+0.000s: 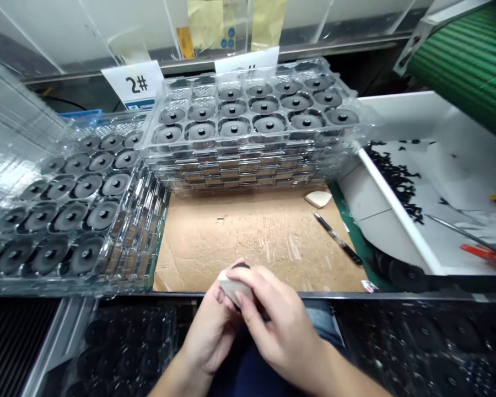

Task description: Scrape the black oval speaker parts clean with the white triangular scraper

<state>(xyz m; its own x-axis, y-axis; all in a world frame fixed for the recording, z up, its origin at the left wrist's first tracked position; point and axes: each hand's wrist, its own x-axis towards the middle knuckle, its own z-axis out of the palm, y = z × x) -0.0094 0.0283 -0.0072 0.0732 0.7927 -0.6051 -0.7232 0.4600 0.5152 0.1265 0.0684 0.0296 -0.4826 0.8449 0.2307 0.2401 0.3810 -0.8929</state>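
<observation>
Both hands meet just beyond the front edge of the bench, above my lap. My right hand [279, 317] pinches a small off-white block [233, 286] between thumb and fingers. Pressed close against that block is a black part [242, 266], which my left hand [215, 331] cups from below and the left side. Only slivers of the black part show, so its full shape is hidden by my fingers. Beyond the hands lies a brown cardboard sheet [240, 231], with a wedge-shaped off-white piece [318, 199] and a black pen [337, 238] at its right.
Clear plastic trays [248, 144] of round black parts are stacked behind the cardboard; another tray stack [107, 242] stands left. At right, a white bin [400, 220] contains small black pieces [397, 179] and an orange-handled tool [488, 252]. A green roll [467, 66] overhangs it.
</observation>
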